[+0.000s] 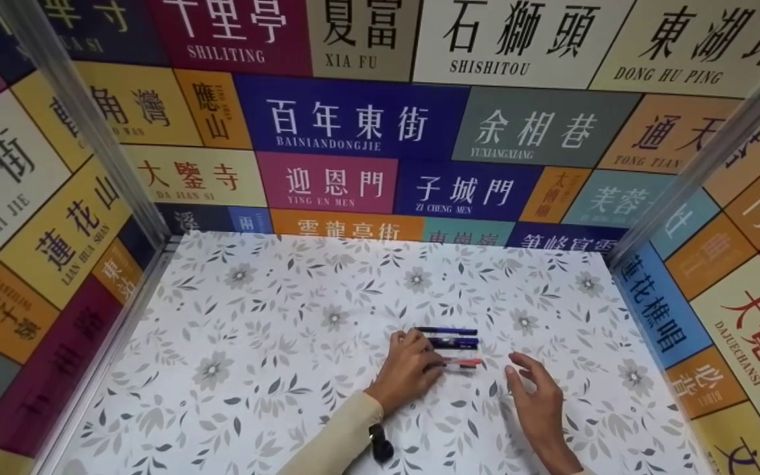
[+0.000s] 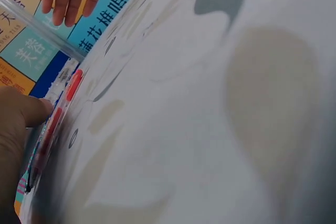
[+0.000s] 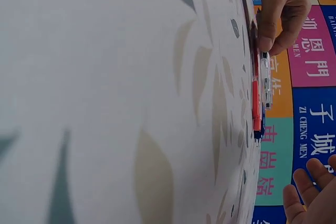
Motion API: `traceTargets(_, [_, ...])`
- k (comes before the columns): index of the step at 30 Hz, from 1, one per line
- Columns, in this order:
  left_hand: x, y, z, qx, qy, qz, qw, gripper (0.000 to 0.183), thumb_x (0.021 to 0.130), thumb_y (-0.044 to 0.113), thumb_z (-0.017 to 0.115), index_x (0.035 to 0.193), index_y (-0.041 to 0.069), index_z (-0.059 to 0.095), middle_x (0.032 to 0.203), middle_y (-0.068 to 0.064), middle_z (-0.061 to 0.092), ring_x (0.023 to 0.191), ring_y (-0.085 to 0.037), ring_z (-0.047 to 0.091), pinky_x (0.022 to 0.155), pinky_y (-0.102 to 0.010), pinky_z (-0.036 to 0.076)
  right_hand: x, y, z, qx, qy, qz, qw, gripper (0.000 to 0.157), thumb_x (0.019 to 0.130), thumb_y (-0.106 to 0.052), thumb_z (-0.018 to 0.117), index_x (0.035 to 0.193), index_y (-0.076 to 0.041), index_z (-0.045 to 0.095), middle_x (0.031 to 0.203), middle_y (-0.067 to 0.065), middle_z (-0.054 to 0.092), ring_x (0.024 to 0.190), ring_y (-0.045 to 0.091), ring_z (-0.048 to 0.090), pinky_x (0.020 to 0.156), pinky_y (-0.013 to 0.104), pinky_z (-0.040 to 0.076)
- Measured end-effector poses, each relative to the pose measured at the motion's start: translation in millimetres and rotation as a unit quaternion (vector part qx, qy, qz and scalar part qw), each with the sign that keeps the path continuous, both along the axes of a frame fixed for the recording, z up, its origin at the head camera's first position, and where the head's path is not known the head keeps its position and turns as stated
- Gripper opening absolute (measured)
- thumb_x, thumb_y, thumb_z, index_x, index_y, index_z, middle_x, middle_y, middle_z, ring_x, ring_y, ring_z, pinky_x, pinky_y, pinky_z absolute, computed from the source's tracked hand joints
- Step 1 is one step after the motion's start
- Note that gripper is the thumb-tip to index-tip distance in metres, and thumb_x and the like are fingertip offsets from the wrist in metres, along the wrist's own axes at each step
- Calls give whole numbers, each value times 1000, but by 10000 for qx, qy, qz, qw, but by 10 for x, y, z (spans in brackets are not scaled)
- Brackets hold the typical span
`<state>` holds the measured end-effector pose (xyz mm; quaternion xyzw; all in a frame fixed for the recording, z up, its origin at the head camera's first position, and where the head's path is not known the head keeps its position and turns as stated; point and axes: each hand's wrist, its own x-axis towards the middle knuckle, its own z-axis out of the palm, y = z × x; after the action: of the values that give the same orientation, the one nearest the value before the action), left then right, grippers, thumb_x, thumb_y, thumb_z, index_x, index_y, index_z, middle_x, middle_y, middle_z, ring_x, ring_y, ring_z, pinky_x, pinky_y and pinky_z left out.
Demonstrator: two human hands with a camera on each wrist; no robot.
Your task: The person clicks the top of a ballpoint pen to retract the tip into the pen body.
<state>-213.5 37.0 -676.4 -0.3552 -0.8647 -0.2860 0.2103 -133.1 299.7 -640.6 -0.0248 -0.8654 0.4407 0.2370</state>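
Several pens lie side by side, pointing the same way, on a floral tabletop. My left hand (image 1: 413, 366) reaches over their left ends. Its thumb and fingers pinch a clear pen (image 3: 267, 85), which shows beyond the thumb in the right wrist view. A red pen (image 2: 73, 85) lies right beside it. Farther back are a thick dark blue pen (image 1: 456, 343) and a slimmer blue pen (image 1: 452, 331), their left ends hidden by the fingers. My right hand (image 1: 538, 399) hovers to the right of the pens, holding nothing, fingers apart and loosely bent.
The white tabletop (image 1: 274, 343) has a grey leaf and flower print. Panels with coloured name signs (image 1: 353, 119) stand behind it and along both sides. Metal posts (image 1: 90, 112) rise at the back corners. A black wrist device (image 1: 382, 445) sits at the left cuff.
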Motion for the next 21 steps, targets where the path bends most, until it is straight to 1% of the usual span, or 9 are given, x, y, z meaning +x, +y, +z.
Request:
traceTargets(7, [66,-42,124,257,24,64,9996,9,95,27,88,102,21,88,97,8,72,104,-17,59,99,-48,41,14,-3,1,-39,75,6,10000,31,100,0,79,131,-3,75,125,9,79,117,26,72,94,13,55])
traceTargets(9, [85,-70,150,293,84,96,9995,9,94,26,89,101,21,88,96,7,73,104,-18,59,99,-48,41,18,-9,7,-78,106,32,9999,31,100,1,79,130,-1,75,126,10,79,117,25,72,93,14,55])
traceTargets(14, [119,-147,218,365,345,185,9986,11,89,25,93,98,20,87,96,5,73,104,-20,60,97,-48,42,28,-26,34,-246,168,106,9995,31,99,3,79,129,2,75,126,11,79,114,23,72,86,12,56])
traceTargets(17, [121,-184,263,487,454,223,9975,13,87,24,95,95,19,86,95,6,73,104,-20,61,96,-47,44,25,-49,52,-271,135,103,9995,30,99,2,79,129,0,76,126,10,79,115,21,72,89,13,56])
traceTargets(21, [128,-237,326,650,461,265,9965,15,87,26,95,94,18,84,93,6,72,102,-20,62,95,-46,45,27,-101,81,-266,48,84,9996,30,101,-1,79,130,-5,77,126,7,79,117,20,72,92,14,55])
